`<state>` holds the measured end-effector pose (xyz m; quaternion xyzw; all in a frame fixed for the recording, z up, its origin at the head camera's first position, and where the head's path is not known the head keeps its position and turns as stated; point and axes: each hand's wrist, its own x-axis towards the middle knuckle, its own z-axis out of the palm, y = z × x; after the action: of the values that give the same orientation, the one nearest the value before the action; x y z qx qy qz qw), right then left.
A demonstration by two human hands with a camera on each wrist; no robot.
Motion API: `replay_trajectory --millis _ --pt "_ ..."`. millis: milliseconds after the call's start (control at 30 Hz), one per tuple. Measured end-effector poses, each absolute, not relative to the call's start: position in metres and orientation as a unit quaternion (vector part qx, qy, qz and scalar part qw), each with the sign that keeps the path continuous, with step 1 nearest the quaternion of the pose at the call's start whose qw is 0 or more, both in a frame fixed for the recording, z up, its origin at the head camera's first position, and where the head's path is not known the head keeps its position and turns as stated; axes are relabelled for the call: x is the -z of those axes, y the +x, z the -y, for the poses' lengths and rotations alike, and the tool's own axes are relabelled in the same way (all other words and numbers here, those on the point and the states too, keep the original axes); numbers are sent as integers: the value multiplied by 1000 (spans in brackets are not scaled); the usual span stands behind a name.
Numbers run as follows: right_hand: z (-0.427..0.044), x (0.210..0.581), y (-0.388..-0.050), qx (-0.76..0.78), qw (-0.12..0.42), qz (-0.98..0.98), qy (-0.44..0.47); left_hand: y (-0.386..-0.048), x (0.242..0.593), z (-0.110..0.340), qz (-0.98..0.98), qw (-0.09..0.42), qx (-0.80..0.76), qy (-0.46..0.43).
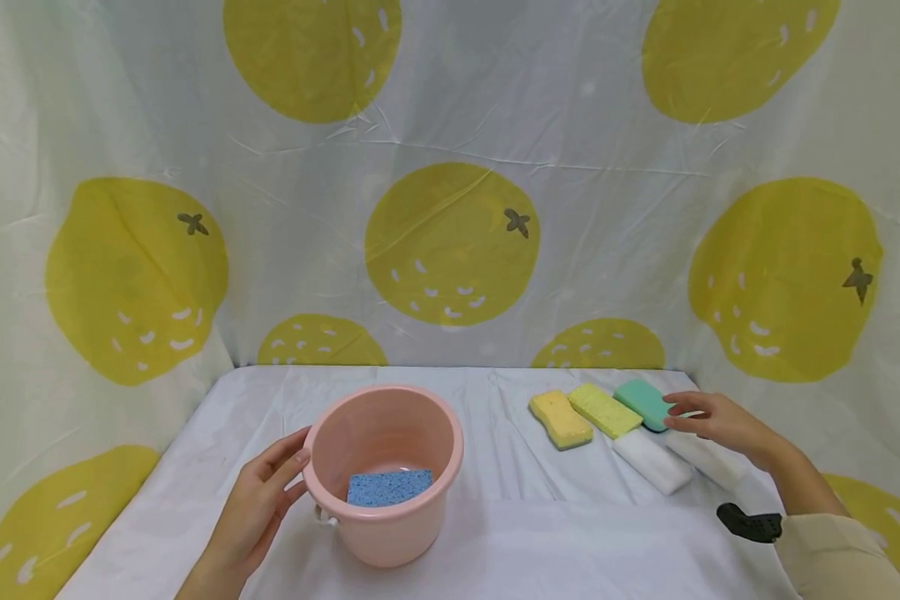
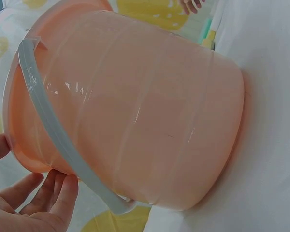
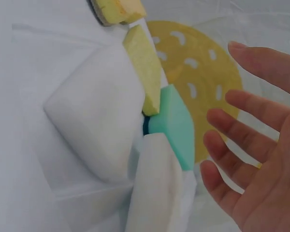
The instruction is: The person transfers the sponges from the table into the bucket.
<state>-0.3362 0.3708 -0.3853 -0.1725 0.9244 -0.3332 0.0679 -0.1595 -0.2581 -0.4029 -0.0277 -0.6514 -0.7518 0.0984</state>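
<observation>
A pink bucket (image 1: pixel 390 537) stands upright on the white cloth, with a blue sponge (image 1: pixel 390 489) lying inside it. My left hand (image 1: pixel 251 508) holds the bucket's left rim; in the left wrist view its fingers (image 2: pixel 63 198) lie under the rim, beside the pale handle (image 2: pixel 63 140). At the right, my right hand (image 1: pixel 727 425) hovers with spread, slightly bent fingers and nothing in them, by the green sponge (image 1: pixel 643 402). Two white sponges, one (image 1: pixel 652 461) nearer the bucket and one (image 1: pixel 705 458) partly below the hand, lie in front. The right wrist view shows the palm (image 3: pixel 275 193) beside them.
Left of the green sponge lie a light yellow sponge (image 1: pixel 604 410) and an orange-yellow one (image 1: pixel 561 419). A black object (image 1: pixel 750 525) shows by the right sleeve (image 1: pixel 832 554). A curtain with lemon prints (image 1: pixel 450 242) hangs behind the table and along both sides.
</observation>
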Motion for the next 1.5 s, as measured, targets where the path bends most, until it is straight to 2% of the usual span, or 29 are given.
replay_trajectory --millis 167,400,833,1133,1500 --pt "-379 394 -337 346 81 -922 -152 -161 405 259 649 104 752 -45" --pt "-389 404 -337 345 71 -928 -119 -161 407 261 650 107 750 -56" --pt "-421 443 -337 322 -9 -946 -46 -161 406 260 650 106 751 -53" --pt "-420 464 -337 265 41 -963 -35 -161 406 260 654 107 748 -44" --pt "-416 472 -336 301 46 -952 4 -160 407 260 654 104 749 -39"
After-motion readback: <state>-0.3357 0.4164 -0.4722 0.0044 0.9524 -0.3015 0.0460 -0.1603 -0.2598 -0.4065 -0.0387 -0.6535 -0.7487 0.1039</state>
